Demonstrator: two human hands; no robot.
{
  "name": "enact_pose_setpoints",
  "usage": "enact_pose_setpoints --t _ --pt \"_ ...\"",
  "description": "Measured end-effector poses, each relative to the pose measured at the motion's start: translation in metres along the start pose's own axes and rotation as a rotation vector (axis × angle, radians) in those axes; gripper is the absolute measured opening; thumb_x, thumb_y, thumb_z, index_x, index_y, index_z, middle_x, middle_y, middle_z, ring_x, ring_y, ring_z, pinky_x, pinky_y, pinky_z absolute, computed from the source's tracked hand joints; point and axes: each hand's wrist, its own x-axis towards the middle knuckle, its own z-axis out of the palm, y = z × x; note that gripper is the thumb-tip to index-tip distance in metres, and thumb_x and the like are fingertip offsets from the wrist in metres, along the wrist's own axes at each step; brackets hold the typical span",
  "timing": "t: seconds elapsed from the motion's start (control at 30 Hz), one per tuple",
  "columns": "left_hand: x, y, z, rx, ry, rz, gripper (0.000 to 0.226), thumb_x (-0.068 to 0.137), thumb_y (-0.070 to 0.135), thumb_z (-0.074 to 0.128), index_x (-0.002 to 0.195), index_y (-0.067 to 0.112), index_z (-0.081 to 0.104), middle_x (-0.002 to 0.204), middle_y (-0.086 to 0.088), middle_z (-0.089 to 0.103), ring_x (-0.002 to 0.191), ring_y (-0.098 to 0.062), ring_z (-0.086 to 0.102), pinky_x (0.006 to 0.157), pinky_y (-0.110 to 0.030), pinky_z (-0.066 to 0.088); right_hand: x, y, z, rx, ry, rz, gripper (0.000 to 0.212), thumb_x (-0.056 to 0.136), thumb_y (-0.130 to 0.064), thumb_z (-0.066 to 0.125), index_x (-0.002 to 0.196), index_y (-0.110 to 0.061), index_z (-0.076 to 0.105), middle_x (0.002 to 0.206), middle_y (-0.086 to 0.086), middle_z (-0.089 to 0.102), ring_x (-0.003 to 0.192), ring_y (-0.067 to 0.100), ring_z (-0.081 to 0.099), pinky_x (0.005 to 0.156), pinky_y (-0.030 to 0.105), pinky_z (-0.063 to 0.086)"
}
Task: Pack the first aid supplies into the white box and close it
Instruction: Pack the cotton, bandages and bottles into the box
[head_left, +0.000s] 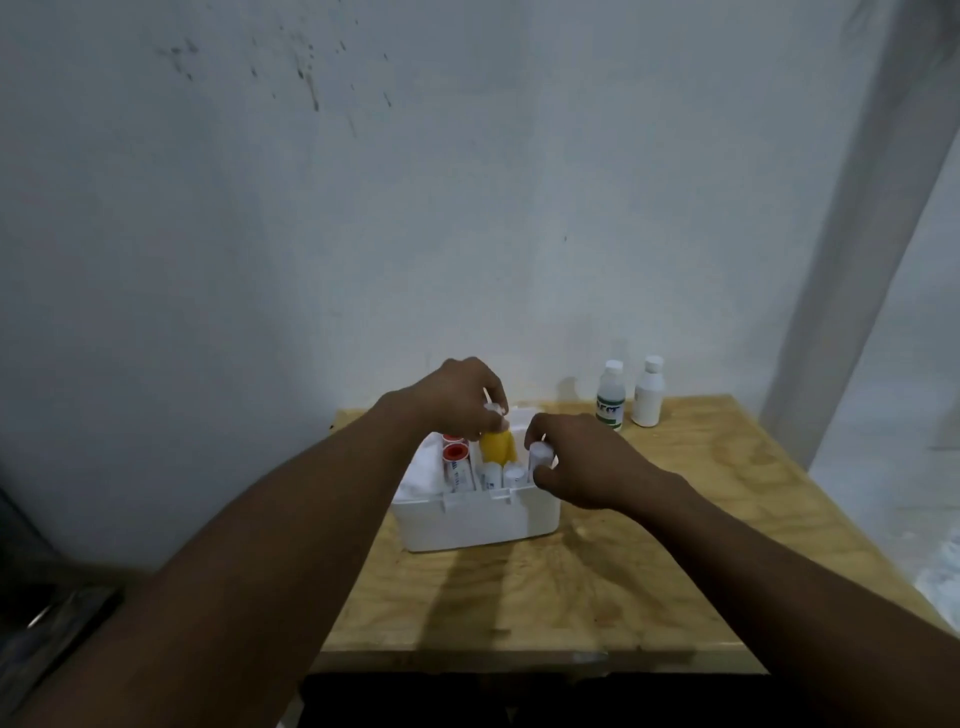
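The white box (483, 522) stands open on the wooden table (597, 571). Inside it I see two red-capped tubes (454, 452), a yellow bottle (496, 447), white cloth at the left side and small white-capped bottles (501, 475). My left hand (457, 397) is over the back of the box, fingers pinched on the white top of the yellow bottle. My right hand (582, 462) is at the box's right end, closed on a small white bottle (540, 454) that stands in the box. Two bottles stay outside: a clear one with a green label (609, 395) and a white one (648, 392).
The table stands against a pale wall. The two loose bottles are at the table's back, right of the box. A grey post rises at the right. A dark object sits low at the far left, off the table.
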Motion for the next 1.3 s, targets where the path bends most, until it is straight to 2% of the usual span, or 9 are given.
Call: enact_pose_setpoints --t 0.07,0.13,0.27,0.47,0.6,0.77,0.97,1.1,1.3 --pt "0.002 0.0 0.004 0.02 -0.046 -0.012 0.027 0.081 0.033 0.079 0.104 0.02 0.075 0.098 -0.002 0.071 0.079 -0.015 0.07 0.068 -0.026 0.058 0.001 0.001 0.002 0.014 -0.043 0.002 0.029 0.08 -0.034 0.062 0.108 -0.025 0.061 0.106 0.002 0.067 0.094 0.021 0.061 0.081 0.041 0.055" --pt "0.003 0.0 0.004 0.055 -0.084 -0.029 0.026 0.079 0.036 0.08 0.102 0.024 0.076 0.101 0.001 0.069 0.09 -0.017 0.067 0.081 -0.034 0.06 0.002 0.002 0.001 0.036 -0.079 0.004 0.035 0.079 -0.039 0.063 0.111 -0.026 0.061 0.108 0.0 0.067 0.098 0.019 0.061 0.085 0.042 0.055" --pt "0.003 0.0 0.004 0.058 -0.182 -0.071 0.023 0.079 0.034 0.08 0.1 0.025 0.077 0.1 0.004 0.069 0.091 -0.016 0.067 0.084 -0.035 0.059 0.001 0.005 0.0 0.06 -0.134 0.006 0.045 0.078 -0.039 0.068 0.119 -0.023 0.06 0.112 -0.001 0.067 0.101 0.018 0.061 0.087 0.041 0.055" --pt "0.004 0.004 0.005 0.051 -0.198 -0.077 0.017 0.08 0.032 0.075 0.096 0.029 0.077 0.093 0.013 0.064 0.092 -0.015 0.064 0.082 -0.032 0.056 0.0 0.012 0.004 0.096 -0.138 0.017 0.053 0.076 -0.035 0.073 0.125 -0.02 0.058 0.119 -0.001 0.066 0.106 0.016 0.061 0.09 0.036 0.054" --pt "0.003 0.008 0.005 0.025 -0.212 -0.099 0.021 0.08 0.027 0.067 0.098 0.024 0.077 0.104 0.006 0.069 0.095 -0.018 0.065 0.087 -0.038 0.058 -0.001 0.013 0.002 0.122 -0.121 0.01 0.057 0.076 -0.032 0.075 0.128 -0.019 0.056 0.121 -0.001 0.065 0.107 0.014 0.06 0.091 0.031 0.052" --pt "0.006 0.01 0.003 0.009 -0.191 -0.114 0.028 0.082 0.033 0.06 0.101 0.02 0.076 0.109 -0.001 0.071 0.099 -0.024 0.067 0.091 -0.044 0.058 0.003 0.021 -0.02 0.174 -0.094 -0.024 0.054 0.079 -0.023 0.072 0.13 -0.02 0.054 0.119 -0.004 0.062 0.089 0.003 0.057 0.074 0.017 0.045" --pt "0.033 0.025 0.003 -0.003 -0.046 -0.055 0.028 0.087 0.033 0.06 0.11 0.022 0.073 0.116 0.001 0.069 0.104 -0.019 0.062 0.091 -0.032 0.052 0.02 0.066 -0.058 0.236 0.169 0.13 0.035 0.084 -0.02 0.064 0.119 -0.018 0.062 0.11 0.001 0.065 0.079 0.006 0.057 0.064 0.018 0.04" --pt "0.07 0.046 0.017 0.033 0.045 0.017 0.044 0.085 0.035 0.064 0.128 0.025 0.061 0.129 -0.002 0.06 0.116 -0.022 0.057 0.1 -0.041 0.049 0.041 0.112 -0.062 0.172 0.271 0.261 0.038 0.084 -0.023 0.064 0.121 -0.017 0.059 0.116 0.006 0.06 0.097 0.021 0.057 0.079 0.03 0.045" --pt "0.13 0.075 0.051 0.038 0.047 0.119 0.072 0.083 0.035 0.071 0.147 0.025 0.04 0.141 -0.009 0.046 0.126 -0.03 0.05 0.101 -0.044 0.049 0.067 0.167 -0.045 0.073 0.248 0.344 0.055 0.08 -0.022 0.065 0.134 -0.021 0.05 0.136 0.012 0.052 0.122 0.034 0.049 0.1 0.043 0.043"
